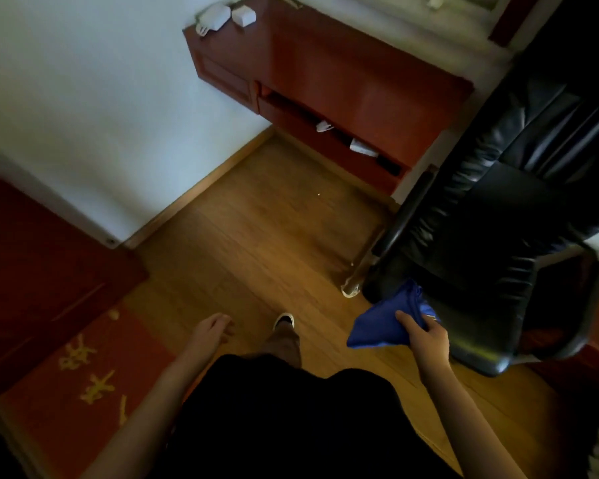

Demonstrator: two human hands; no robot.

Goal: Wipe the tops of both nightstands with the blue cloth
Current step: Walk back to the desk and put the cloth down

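A reddish-brown wooden nightstand (343, 74) stands in the far corner against the white wall, with two small white items (222, 15) at the back left of its top. My right hand (426, 335) grips a crumpled blue cloth (384, 323) low on the right, just in front of a chair seat and well short of the nightstand. My left hand (211, 331) hangs over the floor with fingers loosely apart, holding nothing. Only one nightstand shows.
A black leather armchair (505, 216) fills the right side, close to the nightstand. White papers (360, 146) lie in the nightstand's open lower shelf. A dark red door or cabinet (38, 271) and a red mat (83, 368) are at left. Wooden floor (256, 219) lies ahead; my shoe (284, 321) is below.
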